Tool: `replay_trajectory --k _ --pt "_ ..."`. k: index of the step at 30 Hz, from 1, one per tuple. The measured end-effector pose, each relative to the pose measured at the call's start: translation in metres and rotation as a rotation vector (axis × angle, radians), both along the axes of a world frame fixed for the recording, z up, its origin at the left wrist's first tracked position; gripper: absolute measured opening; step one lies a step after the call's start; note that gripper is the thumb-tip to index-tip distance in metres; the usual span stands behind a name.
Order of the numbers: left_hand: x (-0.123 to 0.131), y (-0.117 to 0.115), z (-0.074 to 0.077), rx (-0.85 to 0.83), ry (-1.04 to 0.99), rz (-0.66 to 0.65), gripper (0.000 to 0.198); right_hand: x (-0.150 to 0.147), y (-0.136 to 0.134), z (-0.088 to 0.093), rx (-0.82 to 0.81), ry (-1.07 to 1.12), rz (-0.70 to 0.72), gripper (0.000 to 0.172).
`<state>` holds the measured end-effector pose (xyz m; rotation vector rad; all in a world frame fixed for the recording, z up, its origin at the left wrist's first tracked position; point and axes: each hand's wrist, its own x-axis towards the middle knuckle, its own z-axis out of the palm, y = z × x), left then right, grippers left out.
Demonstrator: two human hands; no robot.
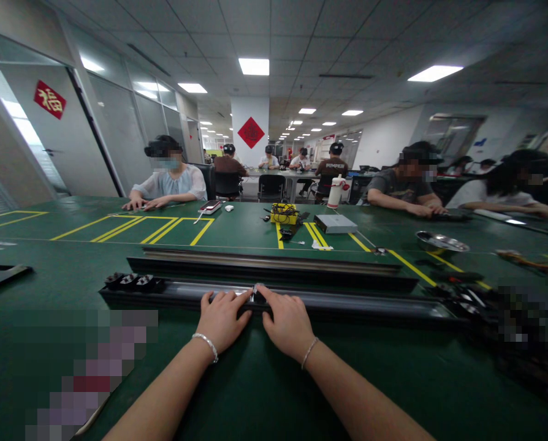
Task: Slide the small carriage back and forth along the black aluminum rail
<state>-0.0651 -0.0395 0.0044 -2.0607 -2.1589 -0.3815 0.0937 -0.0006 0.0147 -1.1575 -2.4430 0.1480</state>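
A long black metal channel (357, 307) lies across the green table in front of me. Between my index fingertips, about midway along it, a small dark part with a shiny top (255, 295) sits in the channel. My left hand (222, 318) is bent over the near edge, its index finger against the part's left side and its thumb low in front. My right hand (289, 323) mirrors it, index fingertip on the part's top right. Several small black pieces with silvery pins (129, 280) sit in the channel's left end. The part's underside is hidden.
A second black channel (274, 264) lies just behind. Dark parts and wires (476, 294) crowd the right end. Farther back are a metal bowl (442, 242), a grey box (335, 223) and a yellow box with cables (284, 213). Several people work around the tables.
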Motion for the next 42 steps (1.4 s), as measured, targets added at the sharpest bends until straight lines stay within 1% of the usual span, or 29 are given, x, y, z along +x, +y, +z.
replay_trajectory --k 6,19,26,36,42 --pt "0.0003 -0.0002 -0.0003 -0.016 0.001 0.011 0.043 -0.0004 -0.0002 0.0029 -0.032 0.001 -0.012 0.049" --pt "0.0023 -0.0014 0.0018 -0.033 0.012 0.017 0.045 -0.0001 0.0 0.0034 -0.015 -0.024 -0.031 0.046" --pt "0.0017 -0.0011 0.0001 -0.003 0.012 0.003 0.047 -0.0006 0.0007 0.0022 -0.011 0.009 -0.03 0.045" --pt "0.0041 -0.0012 0.0033 -0.034 0.012 0.032 0.044 0.0009 0.0006 0.0 0.016 -0.02 -0.021 0.05" --pt "0.0033 -0.0004 0.0035 -0.037 -0.006 0.029 0.043 0.001 0.0003 0.0003 0.002 -0.004 -0.021 0.051"
